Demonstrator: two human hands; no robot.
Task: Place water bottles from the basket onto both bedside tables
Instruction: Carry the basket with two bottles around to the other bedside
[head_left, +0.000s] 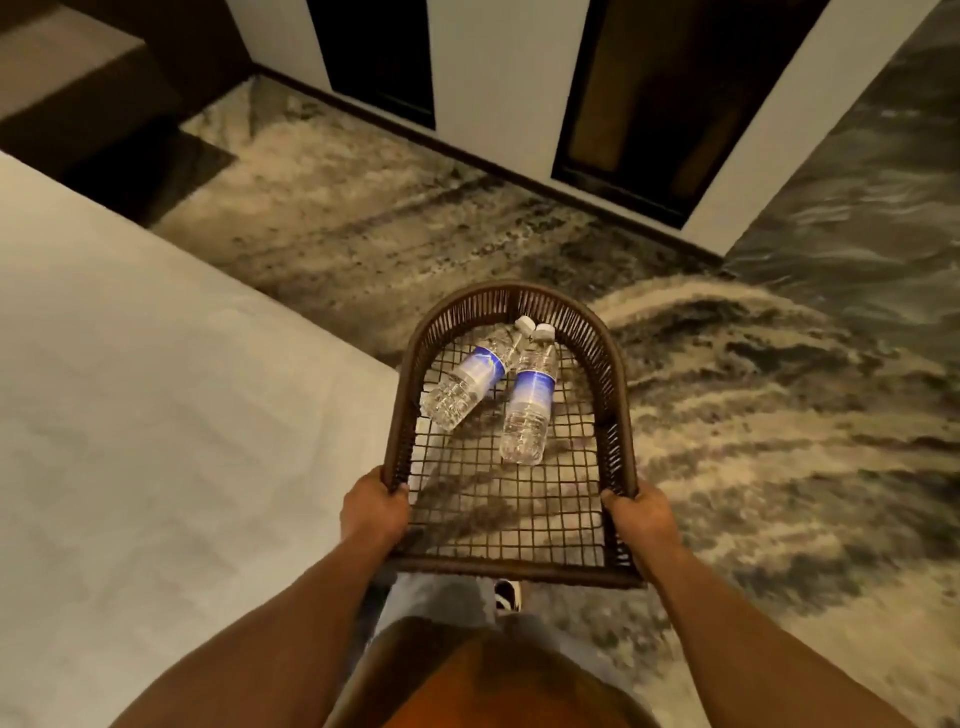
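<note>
Clear plastic water bottles (517, 388), two of them, lie in the wicker basket (617, 415) you carry, left hand (375, 512) and right hand (641, 515) clamped on its sides beside the bed (156, 389). No bedside table shows; both placements seemingly remain.

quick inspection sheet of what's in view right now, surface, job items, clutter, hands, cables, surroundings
surface: no bedside table in view; patterned carpet underfoot
job's things: wicker basket carried level; two water bottles lie on their sides on its mesh floor near the far end, left bottle and right bottle, caps close together, bases apart
clutter: nothing seen
grippers: left hand grips the basket's near left rim, right hand grips the near right rim
cables: nothing seen
surroundings: bed with pale cover on the left; white wall panels with dark openings ahead
</note>
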